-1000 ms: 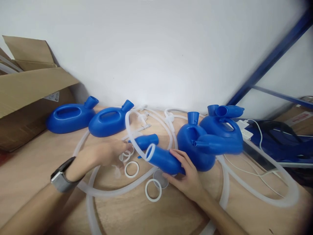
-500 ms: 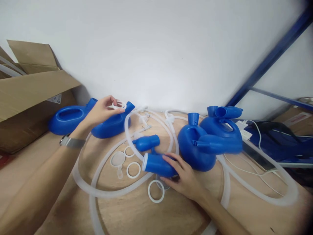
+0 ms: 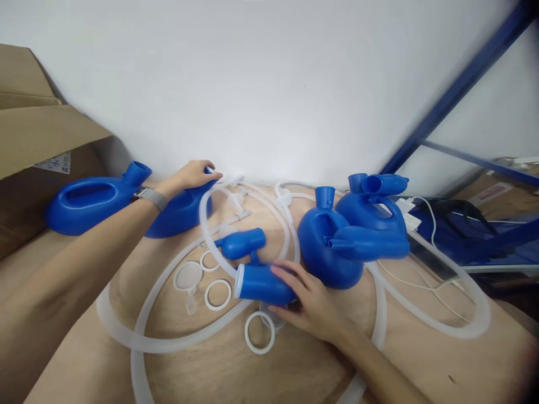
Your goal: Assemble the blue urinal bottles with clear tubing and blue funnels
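Observation:
My left hand [image 3: 197, 174], closed, pinches a white plastic ring [image 3: 209, 170] at the mouth of a blue handled bottle [image 3: 179, 216]. The fingers hide most of the ring and the bottle's neck. Wrapped over a short blue plastic cylinder [image 3: 263, 284] with a white rim is my right hand [image 3: 309, 300], the cylinder lying on its side on the table. Just beyond the cylinder lies a smaller blue spouted piece [image 3: 244, 244]. White rings [image 3: 218, 294] and a clear round cap with a tab [image 3: 188, 276] lie to its left. Another white ring [image 3: 260, 332] sits in front.
Another blue bottle [image 3: 90, 202] stands at left beside a cardboard box [image 3: 46, 168]. Two blue bottles [image 3: 328, 247] with blue pieces on them stand at right. Clear hoses [image 3: 168, 343] loop across the wooden table. White cables and a blue metal frame [image 3: 463, 84] are at right.
My left hand has carried the white ring onto the bottle's mouth. My right hand keeps its hold on the blue cylinder. The view has shifted slightly to the right.

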Tool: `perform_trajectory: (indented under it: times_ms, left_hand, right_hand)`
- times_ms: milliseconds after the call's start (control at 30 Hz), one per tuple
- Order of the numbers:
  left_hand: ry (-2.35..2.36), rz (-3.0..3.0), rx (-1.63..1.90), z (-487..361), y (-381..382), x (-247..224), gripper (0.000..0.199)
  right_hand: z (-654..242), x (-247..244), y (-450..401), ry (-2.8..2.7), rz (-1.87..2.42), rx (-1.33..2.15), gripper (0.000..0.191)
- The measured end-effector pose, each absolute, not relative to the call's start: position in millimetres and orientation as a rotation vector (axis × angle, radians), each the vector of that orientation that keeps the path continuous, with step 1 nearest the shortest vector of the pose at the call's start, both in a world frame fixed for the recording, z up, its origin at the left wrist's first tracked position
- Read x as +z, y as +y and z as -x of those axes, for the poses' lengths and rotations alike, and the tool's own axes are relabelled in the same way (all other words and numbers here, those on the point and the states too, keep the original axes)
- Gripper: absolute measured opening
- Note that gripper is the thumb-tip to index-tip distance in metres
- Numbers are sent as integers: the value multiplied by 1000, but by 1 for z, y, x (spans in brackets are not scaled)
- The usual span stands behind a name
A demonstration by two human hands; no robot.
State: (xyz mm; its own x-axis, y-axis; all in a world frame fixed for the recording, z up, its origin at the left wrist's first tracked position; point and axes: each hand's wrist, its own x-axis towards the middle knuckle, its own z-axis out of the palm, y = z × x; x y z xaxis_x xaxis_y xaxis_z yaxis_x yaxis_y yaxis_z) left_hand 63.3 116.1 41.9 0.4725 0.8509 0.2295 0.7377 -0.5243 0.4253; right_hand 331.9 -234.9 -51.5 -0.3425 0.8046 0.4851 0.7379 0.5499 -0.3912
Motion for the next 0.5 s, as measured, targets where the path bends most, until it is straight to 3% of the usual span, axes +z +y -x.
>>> perform_trajectory:
  times_ms: [133,500]
  left_hand:
    - [1322,-2447,544,-63,113,44,70]
    - [1321,-2219,475,-61,130,37,51]
  right_hand:
    - [-333,-53,-234,-2139,1242,143,65]
    - [-335,-52,-236,-2174,1264,121,61]
